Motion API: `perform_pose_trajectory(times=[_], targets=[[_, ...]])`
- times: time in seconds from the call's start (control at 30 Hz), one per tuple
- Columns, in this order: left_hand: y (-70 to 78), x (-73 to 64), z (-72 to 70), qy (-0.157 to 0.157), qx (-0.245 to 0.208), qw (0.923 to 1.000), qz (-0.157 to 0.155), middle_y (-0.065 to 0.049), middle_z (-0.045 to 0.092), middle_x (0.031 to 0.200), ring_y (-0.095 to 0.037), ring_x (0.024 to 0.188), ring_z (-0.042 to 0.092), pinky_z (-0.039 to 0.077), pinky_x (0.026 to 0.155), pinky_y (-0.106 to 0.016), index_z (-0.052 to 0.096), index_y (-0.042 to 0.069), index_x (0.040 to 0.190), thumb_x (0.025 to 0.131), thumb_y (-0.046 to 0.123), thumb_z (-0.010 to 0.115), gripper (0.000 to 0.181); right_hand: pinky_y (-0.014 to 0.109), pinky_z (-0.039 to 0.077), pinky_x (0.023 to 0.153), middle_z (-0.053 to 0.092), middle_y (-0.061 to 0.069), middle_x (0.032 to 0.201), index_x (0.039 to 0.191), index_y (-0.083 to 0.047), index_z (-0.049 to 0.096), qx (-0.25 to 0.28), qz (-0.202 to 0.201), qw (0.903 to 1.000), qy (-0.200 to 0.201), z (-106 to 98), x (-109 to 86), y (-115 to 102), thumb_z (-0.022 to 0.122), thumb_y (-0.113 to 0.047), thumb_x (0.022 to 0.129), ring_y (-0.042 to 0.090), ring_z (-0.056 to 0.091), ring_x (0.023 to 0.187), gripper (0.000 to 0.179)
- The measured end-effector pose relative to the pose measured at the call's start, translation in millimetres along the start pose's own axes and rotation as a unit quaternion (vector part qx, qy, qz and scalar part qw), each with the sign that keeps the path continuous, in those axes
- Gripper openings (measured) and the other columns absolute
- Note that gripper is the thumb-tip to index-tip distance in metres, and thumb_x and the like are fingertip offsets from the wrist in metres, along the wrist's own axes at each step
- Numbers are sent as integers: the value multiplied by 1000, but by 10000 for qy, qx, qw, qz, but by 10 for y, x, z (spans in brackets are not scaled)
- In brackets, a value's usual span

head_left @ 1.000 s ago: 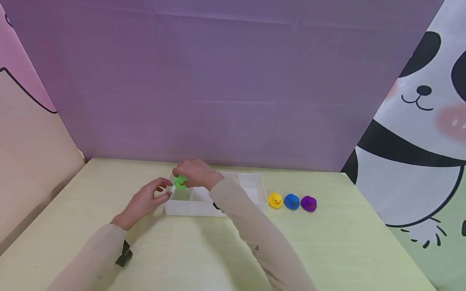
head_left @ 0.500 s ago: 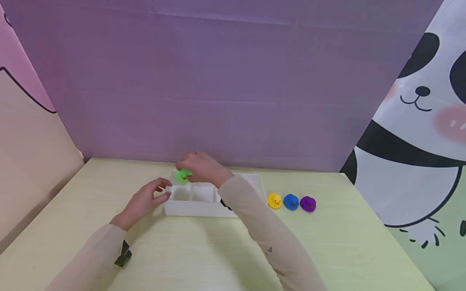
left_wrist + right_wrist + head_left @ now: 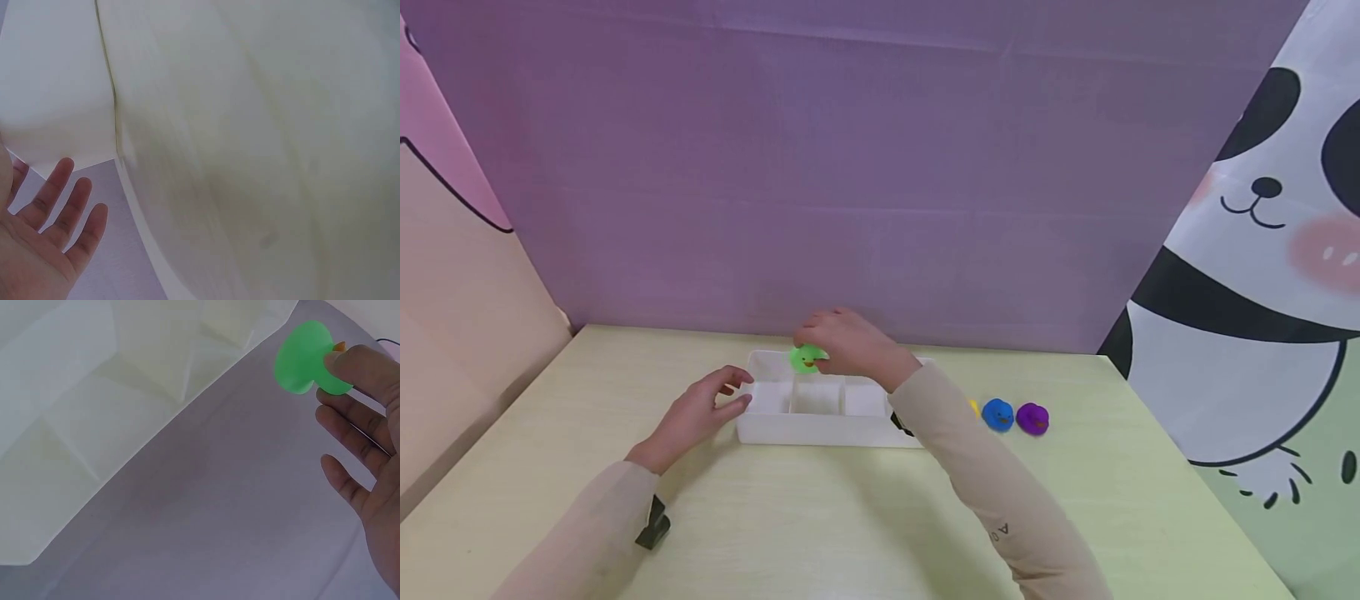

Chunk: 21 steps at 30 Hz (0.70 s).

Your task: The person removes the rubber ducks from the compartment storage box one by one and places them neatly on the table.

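Observation:
A green toy duck (image 3: 805, 359) is pinched between the thumb and fingers of my right hand (image 3: 857, 348), held over the back of a white divided box (image 3: 827, 430). The right wrist view shows the same green duck (image 3: 307, 359) with the thumb pressed against it beside its orange beak. My left hand (image 3: 696, 417) stays at the box's left end, fingers spread and relaxed, close to or touching the wall. In the left wrist view, that hand (image 3: 47, 231) has nothing in its fingers. The right forearm covers the box's right end.
Right of the box, a blue duck (image 3: 997, 415) and a purple duck (image 3: 1033, 419) sit in a row on the pale wooden table (image 3: 775, 517). A yellow duck (image 3: 973, 407) is mostly hidden by the right sleeve. A purple cloth backdrop (image 3: 850, 167) stands behind.
My right hand has lifted the green duck out of the box's left compartment and carried it rightward along the back. The left hand has stayed in place.

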<state>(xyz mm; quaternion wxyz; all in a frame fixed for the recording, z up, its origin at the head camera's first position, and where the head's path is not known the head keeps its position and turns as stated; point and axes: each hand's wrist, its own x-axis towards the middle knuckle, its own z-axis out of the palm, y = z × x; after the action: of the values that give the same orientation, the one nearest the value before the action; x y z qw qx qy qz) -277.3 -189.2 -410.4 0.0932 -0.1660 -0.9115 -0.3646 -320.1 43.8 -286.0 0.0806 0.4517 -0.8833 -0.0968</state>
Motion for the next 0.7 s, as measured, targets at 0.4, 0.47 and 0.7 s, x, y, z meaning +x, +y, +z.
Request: perform_pose_trajectory(times=[0.4, 0.47, 0.7], targets=[[11, -11, -3, -66, -20, 10000, -16, -9, 59, 113, -30, 105, 55, 46, 83, -47, 54, 13, 116, 90, 24, 57, 29, 37, 41, 94, 62, -4, 106, 104, -18, 63, 86, 87, 9993, 350, 97, -433, 245, 71, -18, 78, 16, 55, 103, 26], [11, -12, -4, -78, -16, 10000, -30, -9, 59, 114, -30, 106, 55, 46, 83, -47, 54, 13, 117, 90, 24, 57, 29, 38, 42, 93, 62, -3, 106, 103, -17, 63, 104, 131, 9991, 393, 119, -506, 292, 71, -17, 78, 17, 56, 103, 27], [6, -12, -10, -89, -22, 9999, -61, -10, 58, 114, -30, 106, 54, 45, 83, -48, 53, 13, 117, 90, 26, 56, 30, 40, 44, 92, 63, -2, 104, 101, -16, 64, 174, 339, 9978, 546, 187, -741, 455, 72, -14, 76, 19, 57, 103, 27]])
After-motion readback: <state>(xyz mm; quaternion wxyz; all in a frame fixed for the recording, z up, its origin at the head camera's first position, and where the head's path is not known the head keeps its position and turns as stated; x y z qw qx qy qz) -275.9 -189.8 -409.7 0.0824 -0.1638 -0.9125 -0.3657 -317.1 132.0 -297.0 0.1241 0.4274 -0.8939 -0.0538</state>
